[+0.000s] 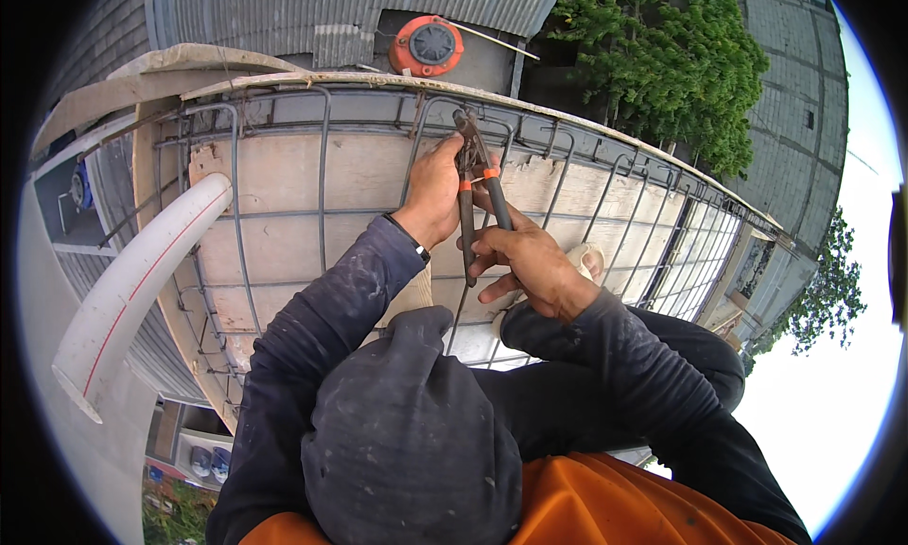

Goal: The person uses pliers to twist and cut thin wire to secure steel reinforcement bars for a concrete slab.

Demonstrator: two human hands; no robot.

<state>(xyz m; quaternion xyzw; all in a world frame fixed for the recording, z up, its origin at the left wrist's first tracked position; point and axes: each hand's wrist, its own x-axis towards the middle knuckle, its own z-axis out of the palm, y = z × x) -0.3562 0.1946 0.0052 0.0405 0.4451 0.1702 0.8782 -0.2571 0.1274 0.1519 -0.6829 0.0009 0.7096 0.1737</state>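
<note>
Pincers (467,209) with dark handles and orange collars stand jaws-up at the far side of a steel rebar cage (324,157). My right hand (539,266) holds them by the handles, which are spread a little apart; some of its fingers hang loose. My left hand (432,190) is beside the jaws, its fingers bent toward the tool and the top bar. Its fingertips are partly behind the pincers, so what they pinch does not show. A thin rod or wire (460,313) slants down below the handles.
The cage lies inside plywood formwork (284,171), running off to the right. A white pipe (142,290) with a red line rises at the left. Beyond the far board are an orange-red round container (427,45), corrugated roofing (284,15) and a tree (662,62). My bent leg is at right.
</note>
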